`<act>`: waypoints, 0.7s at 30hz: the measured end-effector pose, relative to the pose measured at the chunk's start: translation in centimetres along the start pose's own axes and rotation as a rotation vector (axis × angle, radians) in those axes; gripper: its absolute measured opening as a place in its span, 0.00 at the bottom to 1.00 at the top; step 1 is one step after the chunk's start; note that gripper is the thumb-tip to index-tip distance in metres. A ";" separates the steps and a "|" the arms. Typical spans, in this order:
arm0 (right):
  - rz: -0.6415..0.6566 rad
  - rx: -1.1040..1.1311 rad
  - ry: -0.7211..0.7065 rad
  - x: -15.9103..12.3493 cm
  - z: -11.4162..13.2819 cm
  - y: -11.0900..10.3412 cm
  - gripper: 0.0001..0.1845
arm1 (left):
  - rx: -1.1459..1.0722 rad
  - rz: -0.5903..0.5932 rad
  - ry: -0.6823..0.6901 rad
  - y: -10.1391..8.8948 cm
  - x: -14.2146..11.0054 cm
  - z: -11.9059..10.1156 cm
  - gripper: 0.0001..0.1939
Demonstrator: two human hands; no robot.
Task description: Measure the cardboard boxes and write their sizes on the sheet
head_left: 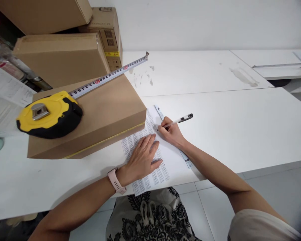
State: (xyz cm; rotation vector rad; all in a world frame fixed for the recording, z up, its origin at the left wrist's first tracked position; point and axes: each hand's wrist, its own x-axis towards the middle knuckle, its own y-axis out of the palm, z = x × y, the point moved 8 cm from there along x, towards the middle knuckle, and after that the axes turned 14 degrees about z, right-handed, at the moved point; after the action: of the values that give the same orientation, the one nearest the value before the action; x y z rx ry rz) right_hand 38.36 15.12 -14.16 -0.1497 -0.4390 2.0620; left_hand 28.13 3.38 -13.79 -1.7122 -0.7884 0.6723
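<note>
My right hand point(171, 131) is closed around a pen point(185, 118), its tip down at the paper point(172, 157). Columns of small handwriting cover the sheet's left part, while a strip on its right stays white. Flat on the written columns lies my left hand point(143, 157), fingers stretched out, holding nothing. A pale blue printed edge point(187, 161) shows along the sheet's right side, partly under my right wrist. Left of the paper, a brown cardboard box point(110, 103) covers its upper left corner. On that box rests a yellow and black tape measure point(50, 113) with its blade point(107, 77) pulled out.
More cardboard boxes point(62, 57) are stacked at the back left. Plastic-wrapped items and printed sheets point(7, 100) lie at the far left. The white table point(230, 130) extends right, its front edge close to my body. A thin metal strip point(278, 65) lies at the far right.
</note>
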 end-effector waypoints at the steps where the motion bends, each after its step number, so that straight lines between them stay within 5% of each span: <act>1: 0.001 0.001 0.000 0.0 0.0 0.0 0.11 | 0.004 -0.001 0.001 0.0 0.0 0.0 0.32; 21: -0.008 0.000 -0.006 -0.1 0.0 -0.2 0.11 | -0.012 -0.008 0.000 0.0 0.0 0.1 0.31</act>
State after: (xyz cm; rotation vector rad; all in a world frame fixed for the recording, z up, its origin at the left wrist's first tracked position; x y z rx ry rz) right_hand 38.57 15.16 -14.06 -0.1417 -0.4421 2.0554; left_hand 28.05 3.40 -13.76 -1.7190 -0.8007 0.6637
